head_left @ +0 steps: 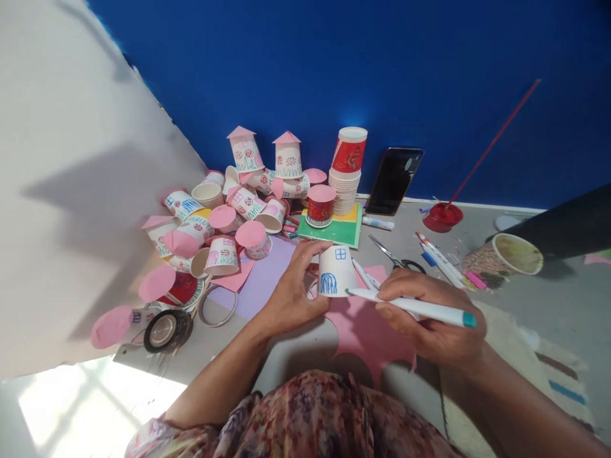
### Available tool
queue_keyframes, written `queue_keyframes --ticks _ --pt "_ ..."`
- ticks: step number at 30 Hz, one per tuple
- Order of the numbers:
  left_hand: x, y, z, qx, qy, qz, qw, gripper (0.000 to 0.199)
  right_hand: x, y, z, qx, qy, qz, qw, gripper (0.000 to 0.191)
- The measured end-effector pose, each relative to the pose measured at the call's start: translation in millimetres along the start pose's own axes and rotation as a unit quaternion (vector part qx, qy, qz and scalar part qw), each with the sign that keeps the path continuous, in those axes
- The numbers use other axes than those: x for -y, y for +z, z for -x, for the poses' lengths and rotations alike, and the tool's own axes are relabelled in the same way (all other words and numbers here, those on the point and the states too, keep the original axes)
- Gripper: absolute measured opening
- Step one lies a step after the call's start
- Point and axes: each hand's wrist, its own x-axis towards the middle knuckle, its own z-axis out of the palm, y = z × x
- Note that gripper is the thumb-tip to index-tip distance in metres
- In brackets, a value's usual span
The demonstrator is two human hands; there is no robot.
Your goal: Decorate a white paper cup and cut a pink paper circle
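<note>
"How's the cup held?"

"The left hand (pixel 292 294) pinches the paper cup (pixel 340 272) between thumb and fingers, upside down above the middle of the table's (pixel 305 342) near edge."

"And the marker (pixel 422 308)?"

"The right hand (pixel 442 318) grips its barrel; the tip seems to touch near the cup's bottom edge, though I can't be sure. Short, light strokes suit that curve; steady the cup, avoid smearing the blue lines."

"Anything crowding?"

"Pink paper (pixel 370 331) underneath, scissors (pixel 394 259) just beyond the right knuckles, decorated cups (pixel 223 256) toward the left edge."
</note>
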Motion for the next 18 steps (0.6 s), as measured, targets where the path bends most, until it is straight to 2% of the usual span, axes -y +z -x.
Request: queue_keyframes --ticks 8,18 --pt "0.6 0.1 -0.7 0.004 0.005 0.000 1.000 0.079 1.8 -0.1 1.6 0.001 0.020 0.036 0.999 0.011" --pt "-0.7 1.2 -1.1 0.015 0.023 -0.013 1.000 0.076 -0.7 1.8 -0.1 0.008 -0.040 0.045 0.998 0.013"
